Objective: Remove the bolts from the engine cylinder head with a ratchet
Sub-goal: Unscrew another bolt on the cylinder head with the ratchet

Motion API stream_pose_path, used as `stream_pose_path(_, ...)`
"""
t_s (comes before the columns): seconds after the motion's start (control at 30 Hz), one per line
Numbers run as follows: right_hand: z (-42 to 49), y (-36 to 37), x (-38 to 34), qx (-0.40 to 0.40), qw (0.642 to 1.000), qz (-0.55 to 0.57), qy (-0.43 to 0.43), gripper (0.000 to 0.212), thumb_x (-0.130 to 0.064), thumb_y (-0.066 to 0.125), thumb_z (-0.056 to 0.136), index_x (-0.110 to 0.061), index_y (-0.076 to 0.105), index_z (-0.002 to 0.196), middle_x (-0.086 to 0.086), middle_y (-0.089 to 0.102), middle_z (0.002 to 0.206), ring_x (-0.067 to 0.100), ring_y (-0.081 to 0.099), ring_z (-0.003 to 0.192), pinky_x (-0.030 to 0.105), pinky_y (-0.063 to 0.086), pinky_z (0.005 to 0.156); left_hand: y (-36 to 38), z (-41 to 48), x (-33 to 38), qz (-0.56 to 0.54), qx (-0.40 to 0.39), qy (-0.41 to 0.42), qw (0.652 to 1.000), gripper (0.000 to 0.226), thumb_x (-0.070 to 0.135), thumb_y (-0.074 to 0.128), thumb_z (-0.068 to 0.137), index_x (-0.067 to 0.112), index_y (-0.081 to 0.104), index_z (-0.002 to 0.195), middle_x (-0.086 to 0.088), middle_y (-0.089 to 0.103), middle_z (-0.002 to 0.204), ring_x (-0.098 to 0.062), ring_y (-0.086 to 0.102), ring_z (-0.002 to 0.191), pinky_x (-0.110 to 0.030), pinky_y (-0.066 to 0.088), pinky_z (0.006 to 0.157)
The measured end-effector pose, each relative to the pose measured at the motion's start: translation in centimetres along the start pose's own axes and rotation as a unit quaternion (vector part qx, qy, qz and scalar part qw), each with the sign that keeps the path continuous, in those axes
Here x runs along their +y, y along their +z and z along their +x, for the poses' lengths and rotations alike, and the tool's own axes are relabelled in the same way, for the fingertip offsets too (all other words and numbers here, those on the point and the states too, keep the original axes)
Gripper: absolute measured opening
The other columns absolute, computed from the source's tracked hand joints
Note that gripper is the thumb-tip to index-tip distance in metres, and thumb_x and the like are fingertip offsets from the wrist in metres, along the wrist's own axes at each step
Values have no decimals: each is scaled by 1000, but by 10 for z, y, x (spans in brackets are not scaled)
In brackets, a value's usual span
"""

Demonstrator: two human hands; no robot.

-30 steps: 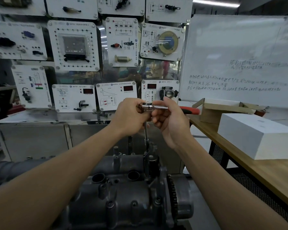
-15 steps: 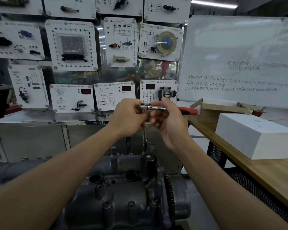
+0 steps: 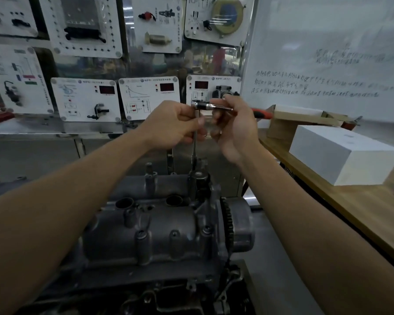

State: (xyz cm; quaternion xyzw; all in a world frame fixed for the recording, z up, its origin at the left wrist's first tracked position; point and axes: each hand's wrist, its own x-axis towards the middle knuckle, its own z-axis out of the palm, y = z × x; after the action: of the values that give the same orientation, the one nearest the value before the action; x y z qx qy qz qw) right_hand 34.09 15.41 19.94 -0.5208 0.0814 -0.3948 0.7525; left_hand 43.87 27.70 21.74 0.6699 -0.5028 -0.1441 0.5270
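Item: ratchet (image 3: 212, 106) w/ long bar (image 3: 194, 142), upright over far right corner of cylinder head (image 3: 157, 235). Cylinder head low centre of view, toothed wheel (image 3: 228, 223) at its right end. Step in hand, as judged: loosening one bolt at that far corner. Bolt itself hidden under socket (image 3: 194, 160), so seated or not: cannot tell. More bolts (image 3: 173, 234), as far as visible, in near row of bosses and apparently not yet out, so task prob. early. Left hand (image 3: 173, 126): fingers and thumb curled round bar just below ratchet's top, holding it upright. Right hand (image 3: 234, 130): clamped on metal handle next to ratchet's top, thumb above, fingers curled beneath. Red grip (image 3: 262, 113) sticking out past right hand, unheld. Hands close together, approx. level, both gripping the tool. Both forearms stretched forward, elbows out of view. Next move, as judged: sweep handle anticlockwise w/ right hand while pressing bar straight down w/ left, to keep socket square on bolt. Grip near the top = little leverage, so slide out to red grip if bolt tight. Once loose, spin bar by fingers, lift bolt out. Nearby, not in use: white box (image 3: 341, 153) and cardboard box (image 3: 300, 119) on wooden desk (image 3: 362, 212) at right.
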Motion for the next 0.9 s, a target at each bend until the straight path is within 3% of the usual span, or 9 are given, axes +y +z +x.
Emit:
stream_pose_path(0.2,15,-7,-1,-26,995,74,58,31,-29,53,98,-17,66,73,0,67,76,15,63,69,33,43,68,9,1,-4,44,-2,17,999,18,9,56,102,-5,68,102,-9,75,88,-9,73,72,-23,62,69)
stream_pose_path(0.33,10,-2,2,-38,997,63,36,28,-30,52,102,-14,67,84,3,73,79,16,68,68,30,53,61,12,2,-9,82,55,33,995,19,13,62,99,-3,72,96,-10,76,83,-18,75,73,-27,62,66)
stream_pose_path(0.43,1,9,12,-2,997,-33,-67,25,-29,54,102,-19,72,89,-2,74,80,16,68,78,29,55,68,15,2,-13,117,95,67,986,19,16,66,97,2,75,88,-6,76,75,-16,74,65,-28,62,62)
stream_pose_path(0.53,-8,17,22,13,944,-221,-245,18,-21,57,101,-25,74,97,-14,74,88,-2,67,87,17,54,81,14,1,-15,192,140,116,964,23,20,67,96,12,77,77,0,72,65,-15,71,58,-31,58,59)
stream_pose_path(0.63,-10,18,23,8,928,-256,-271,18,-20,58,101,-14,72,111,-5,74,100,-1,66,98,17,52,90,13,1,-17,190,167,118,960,24,21,69,94,9,77,75,-4,72,64,-19,70,58,-38,58,61)
stream_pose_path(0.7,-7,18,22,8,951,-203,-232,16,-19,56,103,-18,71,108,-8,74,96,-1,68,94,16,53,84,14,2,-19,183,183,111,959,25,22,74,90,13,74,67,0,69,58,-16,68,53,-35,56,57)
stream_pose_path(0.8,2,20,18,-59,996,-18,-65,26,-24,49,104,-18,73,97,7,77,98,17,72,85,24,56,66,14,3,-21,111,179,75,975,22,18,80,86,7,71,70,-7,72,64,-25,70,58,-42,61,64)
stream_pose_path(0.9,15,16,15,-152,975,140,76,26,-25,55,92,-15,77,83,9,76,99,24,73,84,35,58,73,13,5,-22,71,119,53,989,16,12,70,93,1,70,83,-13,74,76,-24,73,68,-41,61,70)
